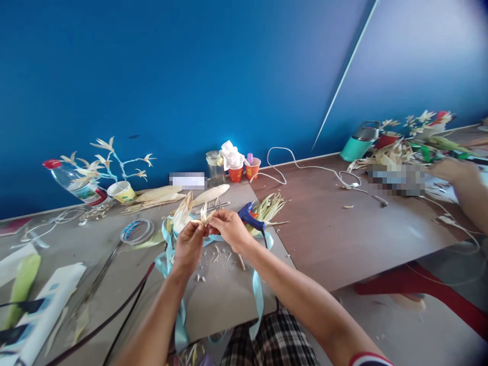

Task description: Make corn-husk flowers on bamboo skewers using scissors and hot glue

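Observation:
My left hand (188, 247) and my right hand (230, 229) meet above a grey board (221, 290), both pinching a small pale corn-husk flower piece (204, 216) between their fingertips. A larger husk leaf (182, 212) sticks up just left of it. A blue glue gun (249, 216) lies right behind my right hand. A light blue ribbon (257, 290) loops under my wrists and hangs over the board's near edge.
At the back stand a plastic bottle (76, 184), a cup with a husk-flower branch (121, 190), a glass jar (215, 166) and orange cups (252, 168). A white cable (305, 168) crosses the brown table. Another person's arm (463, 185) reaches in at the right.

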Demonstrator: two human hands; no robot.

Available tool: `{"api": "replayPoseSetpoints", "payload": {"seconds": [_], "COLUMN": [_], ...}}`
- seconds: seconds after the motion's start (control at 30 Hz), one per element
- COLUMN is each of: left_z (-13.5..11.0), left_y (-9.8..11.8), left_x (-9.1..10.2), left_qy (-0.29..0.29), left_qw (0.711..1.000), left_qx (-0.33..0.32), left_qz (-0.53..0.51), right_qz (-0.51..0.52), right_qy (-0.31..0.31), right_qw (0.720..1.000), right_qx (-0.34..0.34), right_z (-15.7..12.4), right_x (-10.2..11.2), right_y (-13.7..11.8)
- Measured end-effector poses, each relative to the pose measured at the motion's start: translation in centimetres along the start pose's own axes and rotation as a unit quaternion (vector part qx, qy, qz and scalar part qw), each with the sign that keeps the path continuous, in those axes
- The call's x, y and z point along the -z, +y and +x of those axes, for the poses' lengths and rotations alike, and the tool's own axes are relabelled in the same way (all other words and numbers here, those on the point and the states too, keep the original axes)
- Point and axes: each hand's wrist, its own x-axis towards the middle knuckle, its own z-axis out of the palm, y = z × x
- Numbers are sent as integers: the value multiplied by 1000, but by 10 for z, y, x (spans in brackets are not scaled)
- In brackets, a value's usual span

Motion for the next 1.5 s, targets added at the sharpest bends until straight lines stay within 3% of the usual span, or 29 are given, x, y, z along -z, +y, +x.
{"api": "replayPoseSetpoints", "payload": {"seconds": [0.27,0.5,0.9,1.5], "left_z": [4,1,2,-2], "left_y": [-9,-10,-9,-10], "left_x": [1,0,0,3], "left_qy": [68,105,64,123], "left_qw": [997,993,998,979], "left_qx": [-18,-30,11,-56], "left_qz": [15,49,17,152], "right_qz": [58,99,109,136], "right_qy": [49,52,62,84], "right_qw": [997,994,992,987], "right_qx": [-16,-17,0,-16], "right_z": [1,-3,-7,-6], "right_x": [-4,-6,-8,-11], "right_y": [10,14,12,13]}}
